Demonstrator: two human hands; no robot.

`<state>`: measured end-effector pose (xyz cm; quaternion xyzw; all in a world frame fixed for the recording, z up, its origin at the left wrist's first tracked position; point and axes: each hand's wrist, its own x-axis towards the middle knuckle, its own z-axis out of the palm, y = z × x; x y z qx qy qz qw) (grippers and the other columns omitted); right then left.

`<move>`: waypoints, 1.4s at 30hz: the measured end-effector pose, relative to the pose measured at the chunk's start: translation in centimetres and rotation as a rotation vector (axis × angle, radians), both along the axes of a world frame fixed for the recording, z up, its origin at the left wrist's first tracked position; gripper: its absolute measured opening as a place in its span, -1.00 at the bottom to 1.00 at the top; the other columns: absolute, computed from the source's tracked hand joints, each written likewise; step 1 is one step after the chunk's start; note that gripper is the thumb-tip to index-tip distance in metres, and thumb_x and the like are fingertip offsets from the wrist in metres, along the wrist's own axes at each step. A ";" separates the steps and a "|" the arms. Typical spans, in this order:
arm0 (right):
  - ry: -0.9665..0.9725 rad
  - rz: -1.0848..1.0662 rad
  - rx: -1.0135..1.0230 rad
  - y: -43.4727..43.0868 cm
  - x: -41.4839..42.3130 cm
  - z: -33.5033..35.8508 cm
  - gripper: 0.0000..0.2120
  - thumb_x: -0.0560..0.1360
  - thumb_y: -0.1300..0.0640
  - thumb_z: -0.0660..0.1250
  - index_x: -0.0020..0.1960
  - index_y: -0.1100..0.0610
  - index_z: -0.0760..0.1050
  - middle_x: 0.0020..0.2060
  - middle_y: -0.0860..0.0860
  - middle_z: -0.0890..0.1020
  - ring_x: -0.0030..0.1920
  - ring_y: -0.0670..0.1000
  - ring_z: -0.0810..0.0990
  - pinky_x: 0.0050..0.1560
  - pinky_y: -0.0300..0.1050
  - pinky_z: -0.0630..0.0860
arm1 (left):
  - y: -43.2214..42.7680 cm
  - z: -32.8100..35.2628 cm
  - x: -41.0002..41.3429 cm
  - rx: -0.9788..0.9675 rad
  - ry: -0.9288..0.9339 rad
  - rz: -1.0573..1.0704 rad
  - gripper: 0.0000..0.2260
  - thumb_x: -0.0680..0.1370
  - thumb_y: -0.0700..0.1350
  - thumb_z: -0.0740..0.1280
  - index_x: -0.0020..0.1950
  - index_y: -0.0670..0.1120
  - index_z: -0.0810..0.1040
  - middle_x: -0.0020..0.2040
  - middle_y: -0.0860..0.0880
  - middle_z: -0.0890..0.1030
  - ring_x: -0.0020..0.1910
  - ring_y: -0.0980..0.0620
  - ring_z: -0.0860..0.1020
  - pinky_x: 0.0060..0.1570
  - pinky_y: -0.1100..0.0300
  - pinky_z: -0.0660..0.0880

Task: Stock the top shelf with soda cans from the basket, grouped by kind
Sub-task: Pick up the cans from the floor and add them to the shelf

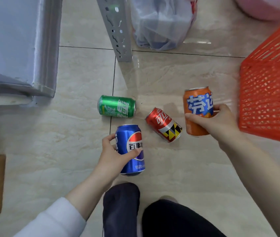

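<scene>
I look down at the tiled floor (178, 79), and both hands are busy. My left hand (113, 151) grasps a blue can (130, 134): the thumb lies across the round logo on its front and the fingers curl around its left side. My right hand (216, 120) grasps an orange can (197, 103), with the thumb on the front and the fingers wrapped around the right side. Both cans stand roughly upright in the hands. I cannot tell if their bottoms touch the floor.

Two more cans lie on their sides on the tiles. The green can (117, 106) lies across a tile joint, a little farther than the blue can. The red can (164, 124) lies diagonally between the blue can and the orange can, and touches neither.

The red plastic basket (271, 93) is at the right edge, just beside the right hand. I see only its lattice wall, not the inside. Far from me, a grey perforated post (115, 29) stands on the floor, with a translucent plastic bag (161, 23) to its right. A grey shelf board (16, 45) fills the far left corner. My dark trousers (170, 219) show at the near edge.
</scene>
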<state>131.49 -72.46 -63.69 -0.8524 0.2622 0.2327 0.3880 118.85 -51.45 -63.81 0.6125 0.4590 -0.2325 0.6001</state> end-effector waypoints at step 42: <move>-0.538 -0.248 0.480 -20.3 -11.2 81.8 -0.16 -0.09 -0.25 0.60 0.08 0.10 0.52 -0.08 0.02 0.67 -0.05 0.00 0.63 -0.04 -0.07 0.58 | -23.4 80.9 2.6 -0.233 -0.811 -0.233 -0.44 0.16 0.01 0.52 0.12 -0.04 0.50 -0.05 -0.02 0.68 -0.05 0.02 0.65 -0.13 0.24 0.56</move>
